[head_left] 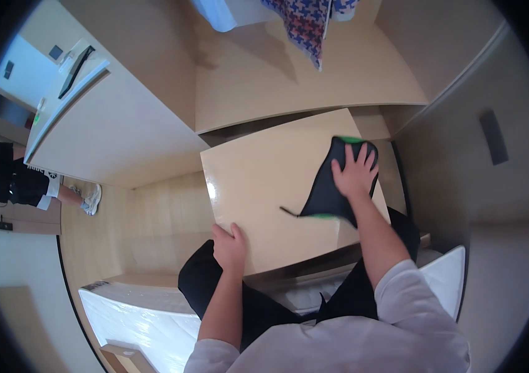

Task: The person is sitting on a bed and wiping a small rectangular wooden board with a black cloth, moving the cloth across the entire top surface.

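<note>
A light wood panel [264, 193] with a glossy surface lies tilted across my lap. My left hand [230, 248] grips its near left edge, thumb on top; the fingers under the edge are hidden. On the panel's right part rests a dark cloth [325, 186] with green edging and a short black cord or loop at its left corner. Flat on this cloth, fingers spread, lies my right hand [356, 175], pressing it against the wood near the far right corner.
Ahead stands an open wooden wardrobe [302, 93] with patterned clothing [305, 25] hanging inside. Behind the panel, a plastic-wrapped white mattress [143, 323] sits under me. A cabinet [115, 124] is at left, and another person [28, 180] stands beyond it.
</note>
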Demonstrator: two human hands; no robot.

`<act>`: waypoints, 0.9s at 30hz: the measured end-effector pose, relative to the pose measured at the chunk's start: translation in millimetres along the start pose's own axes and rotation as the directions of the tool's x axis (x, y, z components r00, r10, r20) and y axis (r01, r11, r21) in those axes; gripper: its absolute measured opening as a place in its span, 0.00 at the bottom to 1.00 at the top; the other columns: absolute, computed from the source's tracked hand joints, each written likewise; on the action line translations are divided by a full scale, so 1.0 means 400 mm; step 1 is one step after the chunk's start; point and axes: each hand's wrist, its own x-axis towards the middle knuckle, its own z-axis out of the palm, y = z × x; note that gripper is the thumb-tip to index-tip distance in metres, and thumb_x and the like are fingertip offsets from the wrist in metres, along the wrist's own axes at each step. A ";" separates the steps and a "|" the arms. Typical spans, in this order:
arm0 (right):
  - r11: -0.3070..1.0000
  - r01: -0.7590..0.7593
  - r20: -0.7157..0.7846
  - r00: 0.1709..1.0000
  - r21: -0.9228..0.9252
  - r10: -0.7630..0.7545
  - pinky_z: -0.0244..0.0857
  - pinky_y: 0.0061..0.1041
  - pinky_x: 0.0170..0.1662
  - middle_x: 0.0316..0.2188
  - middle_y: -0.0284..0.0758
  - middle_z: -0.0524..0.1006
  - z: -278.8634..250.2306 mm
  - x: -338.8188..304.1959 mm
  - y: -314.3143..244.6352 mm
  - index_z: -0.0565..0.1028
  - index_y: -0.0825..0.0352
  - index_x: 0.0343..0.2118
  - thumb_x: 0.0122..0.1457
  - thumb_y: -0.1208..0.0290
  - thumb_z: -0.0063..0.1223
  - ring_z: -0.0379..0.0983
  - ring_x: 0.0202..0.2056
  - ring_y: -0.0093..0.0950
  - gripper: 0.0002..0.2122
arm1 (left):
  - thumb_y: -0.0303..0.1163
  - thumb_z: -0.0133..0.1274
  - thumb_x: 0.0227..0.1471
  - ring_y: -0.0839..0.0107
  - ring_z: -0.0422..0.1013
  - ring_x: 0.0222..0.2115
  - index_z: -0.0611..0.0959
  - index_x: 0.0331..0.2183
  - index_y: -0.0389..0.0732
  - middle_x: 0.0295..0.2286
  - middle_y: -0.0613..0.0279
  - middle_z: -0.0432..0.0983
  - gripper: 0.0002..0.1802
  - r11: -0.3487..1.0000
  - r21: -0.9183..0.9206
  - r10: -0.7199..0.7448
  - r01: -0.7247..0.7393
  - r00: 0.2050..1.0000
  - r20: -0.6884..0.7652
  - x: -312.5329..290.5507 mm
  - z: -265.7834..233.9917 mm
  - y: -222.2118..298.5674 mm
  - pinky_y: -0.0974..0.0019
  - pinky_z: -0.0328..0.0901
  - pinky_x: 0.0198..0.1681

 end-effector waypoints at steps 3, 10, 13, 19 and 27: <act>0.991 -0.104 0.041 0.994 0.084 0.101 0.54 0.60 0.69 0.73 0.48 0.60 -0.019 0.201 -0.007 0.58 0.49 0.77 0.68 0.37 0.43 0.57 0.72 0.51 0.38 | 0.52 0.52 0.65 0.31 0.78 0.41 0.71 0.48 0.35 0.44 0.35 0.79 0.27 1.000 0.001 -0.015 0.015 1.000 0.022 -0.010 -0.001 0.046 0.34 0.73 0.42; 0.980 -0.180 -0.174 0.971 -0.089 0.162 0.38 0.74 0.71 0.74 0.56 0.58 0.058 0.328 -0.313 0.73 0.62 0.66 0.70 0.44 0.39 0.46 0.76 0.58 0.31 | 0.52 0.52 0.64 0.30 0.78 0.40 0.71 0.48 0.35 0.45 0.37 0.78 0.28 0.997 0.008 -0.081 0.081 0.996 0.041 -0.009 -0.012 0.051 0.33 0.72 0.42; 0.988 0.148 0.011 0.989 -0.033 -0.147 0.38 0.73 0.72 0.70 0.48 0.68 0.055 0.216 -0.523 0.76 0.62 0.65 0.71 0.46 0.37 0.49 0.76 0.52 0.30 | 0.53 0.52 0.64 0.31 0.78 0.39 0.71 0.47 0.35 0.45 0.36 0.77 0.28 0.994 0.005 -0.105 0.105 0.994 0.039 -0.006 -0.025 0.053 0.34 0.73 0.41; 0.826 0.549 -0.039 0.835 0.130 -0.549 0.35 0.69 0.74 0.76 0.44 0.59 0.121 -0.084 -0.791 0.63 0.54 0.74 0.72 0.47 0.42 0.45 0.77 0.49 0.31 | 0.51 0.47 0.67 0.34 0.79 0.41 0.71 0.47 0.36 0.44 0.36 0.79 0.25 0.999 0.010 -0.038 0.038 0.997 0.063 0.001 0.010 0.055 0.35 0.73 0.42; 0.673 0.717 -0.031 0.689 0.182 -0.725 0.33 0.61 0.78 0.79 0.38 0.54 0.088 -0.233 -0.578 0.62 0.48 0.76 0.69 0.47 0.51 0.43 0.79 0.42 0.34 | 0.50 0.45 0.69 0.34 0.79 0.44 0.72 0.49 0.36 0.47 0.37 0.80 0.25 1.000 -0.004 -0.006 0.005 1.000 -0.029 0.009 0.013 -0.006 0.35 0.73 0.44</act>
